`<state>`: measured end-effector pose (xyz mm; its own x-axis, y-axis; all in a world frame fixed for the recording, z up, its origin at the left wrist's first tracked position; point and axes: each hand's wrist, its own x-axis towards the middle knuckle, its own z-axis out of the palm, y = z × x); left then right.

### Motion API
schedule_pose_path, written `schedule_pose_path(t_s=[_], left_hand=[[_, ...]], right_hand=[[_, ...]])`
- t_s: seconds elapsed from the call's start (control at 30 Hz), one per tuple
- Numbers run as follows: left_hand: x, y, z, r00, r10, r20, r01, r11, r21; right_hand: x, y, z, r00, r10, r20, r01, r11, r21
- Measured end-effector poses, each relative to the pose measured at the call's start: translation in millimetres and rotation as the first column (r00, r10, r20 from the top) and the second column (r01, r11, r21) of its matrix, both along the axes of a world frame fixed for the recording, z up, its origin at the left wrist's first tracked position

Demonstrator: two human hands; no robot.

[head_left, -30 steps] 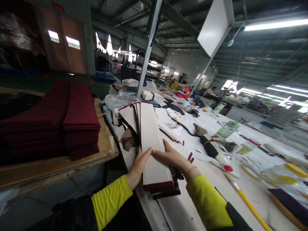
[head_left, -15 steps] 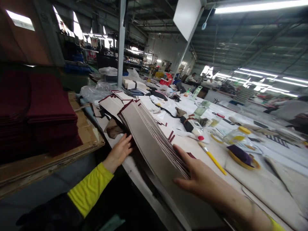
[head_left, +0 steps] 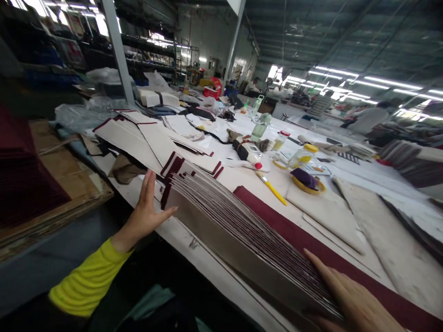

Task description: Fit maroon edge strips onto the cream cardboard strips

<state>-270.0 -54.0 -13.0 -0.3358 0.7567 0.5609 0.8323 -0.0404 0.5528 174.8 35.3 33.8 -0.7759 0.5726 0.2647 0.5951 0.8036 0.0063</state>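
Currently, a thick bundle of long strips (head_left: 221,230) stands on edge along the near side of the worktop (head_left: 242,177), pale on the face, with maroon bands at its far end. The left hand (head_left: 147,214) is open beside that far end, fingers together and pointing up, thumb stretched out toward the bundle; whether the thumb touches it cannot be told. The right hand (head_left: 353,299) lies at the near end, its fingers along the bundle's upper edges; the frame cuts off part of it, so I cannot tell whether it grips.

Just behind the bundle runs a flat maroon panel (head_left: 294,235). Past the far end lie loose pale panels (head_left: 134,138) with maroon edges, and a crumpled brown cloth (head_left: 126,171) sits near the left hand. Farther across the worktop are a brush (head_left: 275,191) with a yellow handle, a yellow bowl (head_left: 321,187) holding a dark purple cloth (head_left: 304,179), a yellow-lidded jar (head_left: 297,160) and a greenish bottle (head_left: 259,130). Well to the left, a maroon stack (head_left: 24,180) rests on cardboard (head_left: 72,170).
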Motion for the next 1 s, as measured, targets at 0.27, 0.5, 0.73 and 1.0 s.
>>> schedule_pose_path(t_s=[0.27,0.5,0.73,1.0], left_hand=[[75,41,82.6,0.588,-0.769,-0.252,0.684,0.638,-0.352],[114,57,96.0,0.367,-0.868,-0.334,0.605,0.495,-0.624],[154,65,88.3,0.347,-0.82,-0.455,0.587,0.568,-0.576],[156,80,57.4,0.383,-0.819,-0.427,0.582,0.574,-0.577]], right_hand=[[-68,-32,1.8,0.997,0.016,0.077,-0.02,0.998,0.057],[-24,-52,14.8,0.997,-0.069,0.034,0.067,0.996,0.057],[22,-64,18.4,0.954,-0.3,0.013,0.299,0.953,0.046],[116,-107,-36.2,0.522,-0.773,-0.36,0.74,0.621,-0.26]])
